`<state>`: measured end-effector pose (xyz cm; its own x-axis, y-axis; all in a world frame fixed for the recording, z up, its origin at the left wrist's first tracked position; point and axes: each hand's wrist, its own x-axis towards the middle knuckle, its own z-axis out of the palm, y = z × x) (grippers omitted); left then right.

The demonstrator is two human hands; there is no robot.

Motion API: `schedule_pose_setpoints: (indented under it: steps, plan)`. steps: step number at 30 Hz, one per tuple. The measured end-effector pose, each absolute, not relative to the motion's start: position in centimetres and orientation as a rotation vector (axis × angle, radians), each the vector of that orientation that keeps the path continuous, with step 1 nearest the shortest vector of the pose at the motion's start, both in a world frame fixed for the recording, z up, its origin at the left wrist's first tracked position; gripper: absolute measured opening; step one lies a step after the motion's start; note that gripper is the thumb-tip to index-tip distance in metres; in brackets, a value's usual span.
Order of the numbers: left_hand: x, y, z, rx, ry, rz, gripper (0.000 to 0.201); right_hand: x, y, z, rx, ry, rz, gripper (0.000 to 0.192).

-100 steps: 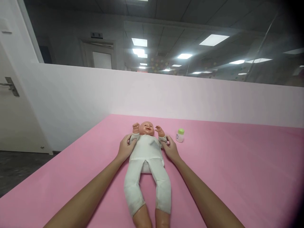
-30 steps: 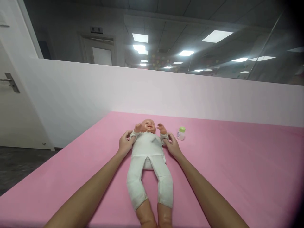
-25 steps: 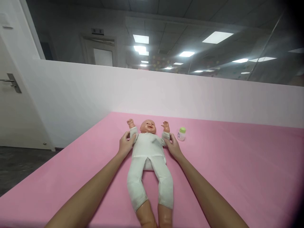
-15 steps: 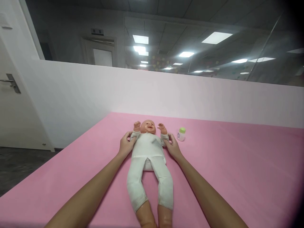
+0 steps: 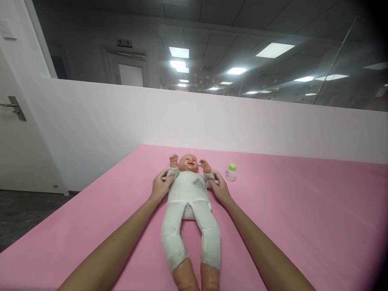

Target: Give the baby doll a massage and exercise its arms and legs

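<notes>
A baby doll [image 5: 188,190] with a white cloth body lies on its back on the pink table cover [image 5: 291,214], head at the far end. Its plastic hands point upward, and its lower legs run out of view at the bottom. On the left, my left hand [image 5: 160,186] is closed around the doll's arm at the cloth sleeve. My right hand [image 5: 220,188] grips the other arm the same way, thumb on the inner side. Some fingers of both hands are hidden behind the doll's arms.
A small clear bottle with a green cap [image 5: 230,172] stands right of the doll, just beyond my right hand. A white wall [image 5: 212,121] with dark glass above it rises behind the table. At the left is a door with a metal handle [image 5: 16,108].
The doll's arm in my right hand has tilted slightly inward, its plastic hand now closer to the head. The whole view has shifted a little; both hands keep their hold.
</notes>
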<state>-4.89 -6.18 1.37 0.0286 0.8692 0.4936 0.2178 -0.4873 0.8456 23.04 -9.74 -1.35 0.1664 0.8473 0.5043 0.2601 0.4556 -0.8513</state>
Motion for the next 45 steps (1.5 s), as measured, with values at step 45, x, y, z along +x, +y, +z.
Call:
schedule_pose_setpoints:
  steps: [45]
  plan:
    - [-5.9,-5.6,1.6,1.362,0.745,1.264,0.035,24.3,-8.9,-1.9,-0.88,-1.185,1.017,0.033]
